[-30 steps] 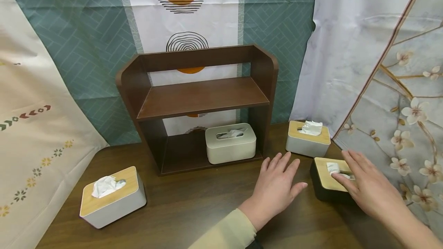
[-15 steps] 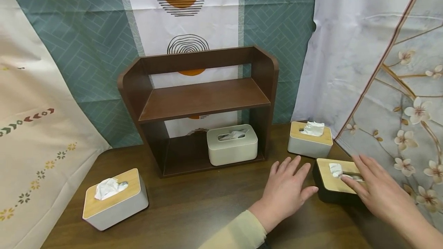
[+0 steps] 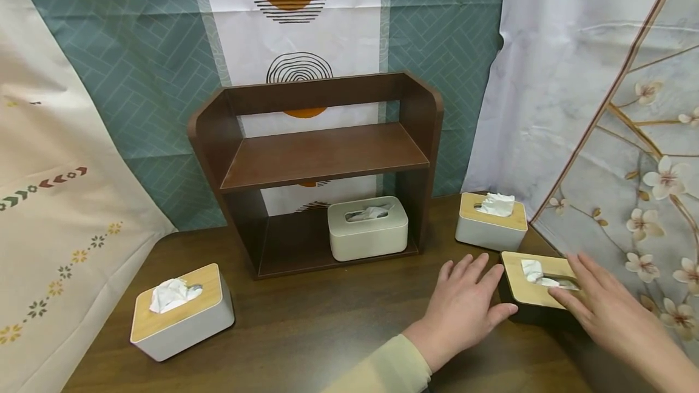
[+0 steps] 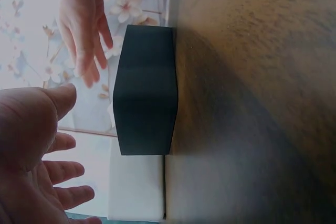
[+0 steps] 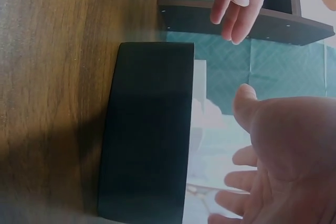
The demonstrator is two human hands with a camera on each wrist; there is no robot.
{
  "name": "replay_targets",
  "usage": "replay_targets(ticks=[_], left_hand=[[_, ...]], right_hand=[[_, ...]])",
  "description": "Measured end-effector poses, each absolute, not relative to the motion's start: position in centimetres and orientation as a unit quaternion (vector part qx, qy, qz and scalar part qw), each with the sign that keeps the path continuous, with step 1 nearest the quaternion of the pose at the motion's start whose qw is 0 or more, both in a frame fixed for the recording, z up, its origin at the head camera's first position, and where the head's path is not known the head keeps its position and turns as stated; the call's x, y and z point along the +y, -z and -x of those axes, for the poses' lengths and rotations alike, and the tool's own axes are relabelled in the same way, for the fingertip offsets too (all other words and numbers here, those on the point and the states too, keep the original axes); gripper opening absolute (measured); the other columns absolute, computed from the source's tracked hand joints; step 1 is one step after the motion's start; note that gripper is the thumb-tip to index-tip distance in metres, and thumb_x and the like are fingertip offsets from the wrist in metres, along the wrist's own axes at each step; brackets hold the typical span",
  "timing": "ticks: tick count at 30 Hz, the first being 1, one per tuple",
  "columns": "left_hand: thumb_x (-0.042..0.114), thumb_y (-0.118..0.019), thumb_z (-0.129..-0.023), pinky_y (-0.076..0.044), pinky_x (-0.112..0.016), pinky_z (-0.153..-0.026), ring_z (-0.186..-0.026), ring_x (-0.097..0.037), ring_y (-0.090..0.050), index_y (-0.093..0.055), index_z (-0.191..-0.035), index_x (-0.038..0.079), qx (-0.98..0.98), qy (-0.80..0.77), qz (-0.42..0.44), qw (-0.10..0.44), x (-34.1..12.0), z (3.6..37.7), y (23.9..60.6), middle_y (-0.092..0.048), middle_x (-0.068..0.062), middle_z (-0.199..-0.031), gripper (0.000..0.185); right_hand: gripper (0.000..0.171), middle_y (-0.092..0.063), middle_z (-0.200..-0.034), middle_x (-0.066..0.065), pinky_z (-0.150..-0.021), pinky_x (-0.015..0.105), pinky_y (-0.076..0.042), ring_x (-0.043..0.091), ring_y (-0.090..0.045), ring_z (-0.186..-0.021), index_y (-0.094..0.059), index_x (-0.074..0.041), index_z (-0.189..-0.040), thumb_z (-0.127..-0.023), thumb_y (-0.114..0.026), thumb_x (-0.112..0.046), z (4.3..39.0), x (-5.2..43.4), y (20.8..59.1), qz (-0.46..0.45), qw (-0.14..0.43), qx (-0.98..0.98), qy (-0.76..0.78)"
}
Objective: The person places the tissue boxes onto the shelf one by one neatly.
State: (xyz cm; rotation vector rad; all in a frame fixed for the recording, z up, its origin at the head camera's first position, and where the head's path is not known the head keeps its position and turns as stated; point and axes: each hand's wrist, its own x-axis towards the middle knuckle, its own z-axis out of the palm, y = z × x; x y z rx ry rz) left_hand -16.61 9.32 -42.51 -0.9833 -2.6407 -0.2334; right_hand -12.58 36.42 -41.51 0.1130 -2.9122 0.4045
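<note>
A tissue box [image 3: 515, 287] with black sides and a pale wood lid stands at the right of the table, a white tissue in its slot. Just left of this box is my left hand [image 3: 463, 309], fingers spread and thumb out. My right hand [image 3: 611, 305] hovers at the box's right side, covering part of the lid in the head view. Both wrist views show a gap between each hand and the black box [image 4: 144, 93], so neither touches it. Nothing is held in my left hand [image 4: 31, 145] or in my right hand [image 5: 289, 145].
A brown two-tier shelf [image 3: 322, 153] stands at the back, with a cream tissue box [image 3: 368, 240] on its lower level. Behind the black box is a grey tissue box [image 3: 488, 234] with a wood lid. Another white tissue box [image 3: 188, 326] sits at the left. Patterned cloths hang around the table.
My left hand has moved right, closer to the black tissue box. The right hand has shifted a little to the right, uncovering more of the lid. The head view has drifted slightly.
</note>
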Motion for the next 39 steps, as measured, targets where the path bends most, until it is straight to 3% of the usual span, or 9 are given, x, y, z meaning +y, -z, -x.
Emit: replay_targets(ticks=[5,22,34,39], left_hand=[[0.074,-0.046,-0.108,-0.044,-0.046,-0.121,-0.153,-0.018,-0.048,-0.054,-0.163,0.035,-0.923,0.076,0.343,0.159,9.7,16.4,42.8,-0.048,0.008,-0.168,0.067],[0.074,-0.044,-0.109,-0.043,-0.047,-0.121,-0.154,-0.016,-0.046,-0.053,-0.164,0.036,-0.925,0.073,0.354,0.118,10.7,16.1,43.3,-0.045,0.009,-0.17,0.068],[0.075,-0.046,-0.108,-0.045,-0.045,-0.119,-0.153,-0.014,-0.047,-0.055,-0.162,0.037,-0.923,0.065,0.36,0.124,11.2,16.0,43.9,-0.047,0.01,-0.168,0.066],[0.075,-0.048,-0.108,-0.045,-0.044,-0.118,-0.151,-0.014,-0.048,-0.057,-0.159,0.037,-0.92,0.062,0.366,0.128,11.4,15.9,44.2,-0.048,0.012,-0.166,0.065]], right_hand=[[0.089,-0.021,-0.165,0.048,-0.1,0.087,-0.033,0.075,-0.03,-0.14,-0.017,0.015,-0.168,-0.117,-0.054,-0.048,12.6,36.6,41.6,-0.032,0.061,-0.988,-0.139],[0.092,-0.011,-0.169,0.046,-0.1,0.088,-0.034,0.077,-0.027,-0.142,-0.018,0.018,-0.166,-0.116,-0.052,-0.053,12.4,36.9,42.4,-0.022,0.029,-0.99,-0.138],[0.084,-0.03,-0.159,0.05,-0.1,0.083,-0.036,0.074,-0.038,-0.135,-0.031,0.022,-0.16,-0.116,-0.058,-0.044,11.9,38.0,43.2,-0.036,0.109,-0.988,-0.106],[0.086,-0.024,-0.161,0.052,-0.101,0.085,-0.034,0.074,-0.032,-0.139,-0.028,0.022,-0.16,-0.117,-0.055,-0.047,11.8,38.2,43.3,-0.023,0.084,-0.99,-0.113]])
